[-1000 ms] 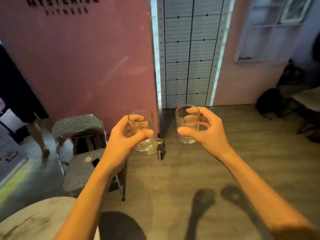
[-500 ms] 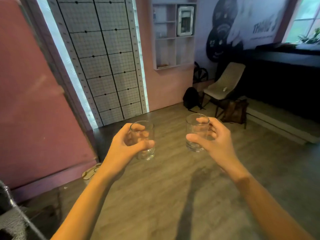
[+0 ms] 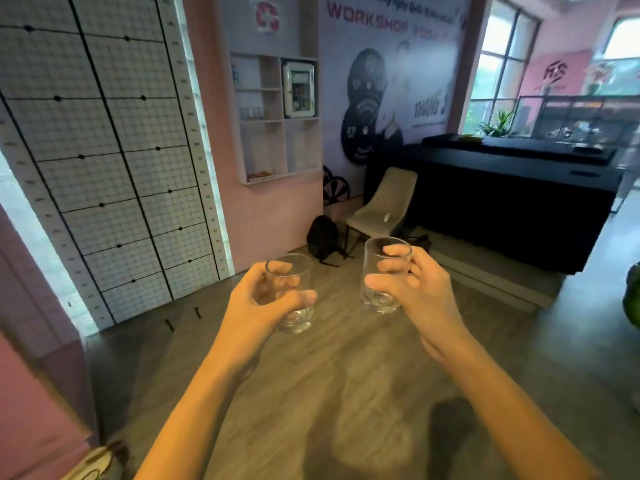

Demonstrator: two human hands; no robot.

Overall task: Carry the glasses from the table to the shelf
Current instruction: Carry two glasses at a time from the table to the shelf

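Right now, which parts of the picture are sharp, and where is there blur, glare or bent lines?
Head view: the left glass and right glass look fairly sharp; the right edge is smeared; the windows glare bright; lines on the grid panel lean and curve from the wide lens; a dark shadow lies on the floor.

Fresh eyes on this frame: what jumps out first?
Two clear glasses are held up mid-frame: the left hand grips the left glass and the right hand grips the right glass. Behind them, the white wall shelf sits at upper centre. A big gridded panel fills the left side.
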